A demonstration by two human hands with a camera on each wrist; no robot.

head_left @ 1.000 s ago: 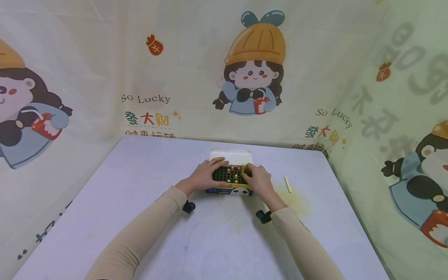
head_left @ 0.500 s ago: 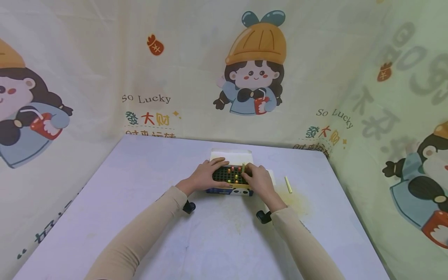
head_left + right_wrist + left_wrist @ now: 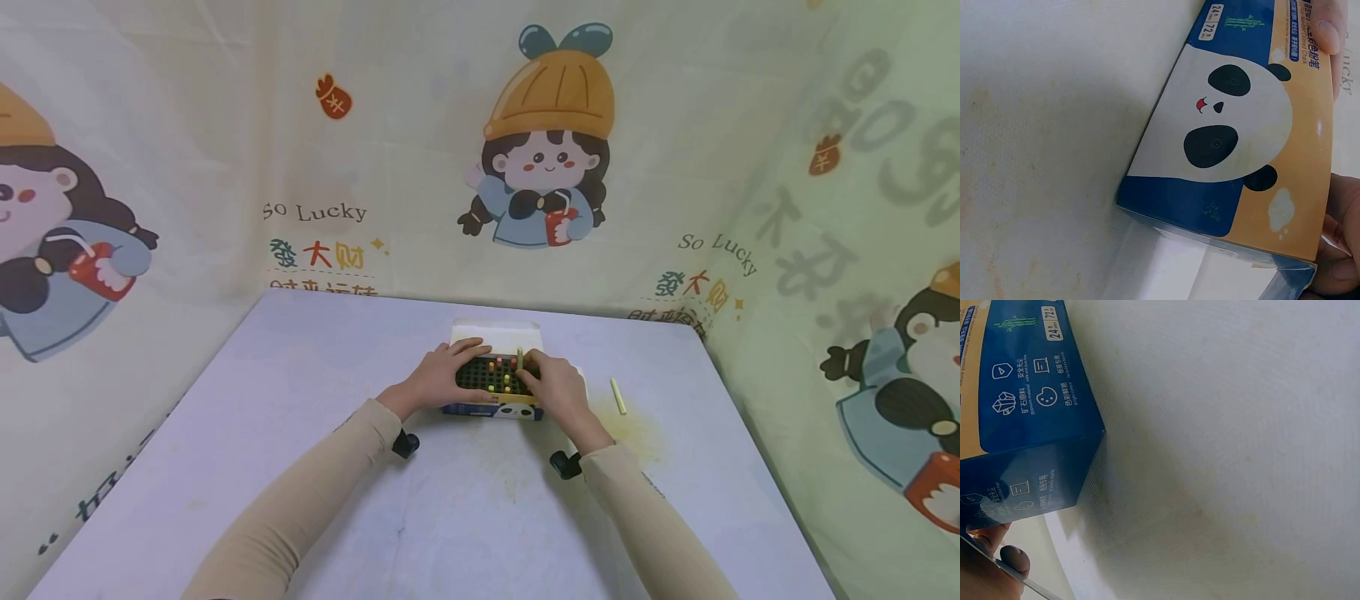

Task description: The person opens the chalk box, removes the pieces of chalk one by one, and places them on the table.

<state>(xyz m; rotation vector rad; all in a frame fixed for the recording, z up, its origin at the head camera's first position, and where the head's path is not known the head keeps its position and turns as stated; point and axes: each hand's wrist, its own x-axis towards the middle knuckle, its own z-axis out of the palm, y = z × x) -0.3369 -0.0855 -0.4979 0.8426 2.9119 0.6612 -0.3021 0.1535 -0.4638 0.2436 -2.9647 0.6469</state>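
A blue and orange chalk box (image 3: 480,409) with a panda on its front stands on the table with its lid up. My left hand (image 3: 435,375) grips its left side, thumb along the front edge and fingers over the back. Inside sits a black holder (image 3: 472,377) full of holes, with several coloured chalk tips showing. At the right end, my right hand (image 3: 558,387) pinches a yellow-green chalk stick (image 3: 521,358), which stands upright over the holder; its lower end is hidden. The right wrist view shows the box's panda face (image 3: 1235,119) close up.
A pale yellow chalk stick (image 3: 618,397) lies on the white table (image 3: 480,517) to the right of the box. The white lid flap (image 3: 495,337) stands up behind the holder. A printed cloth (image 3: 420,150) hangs around the table's back and sides.
The chalk stick in my right hand has shifted very slightly in tilt, staying at the holder's right end. My left hand keeps its hold on the box.
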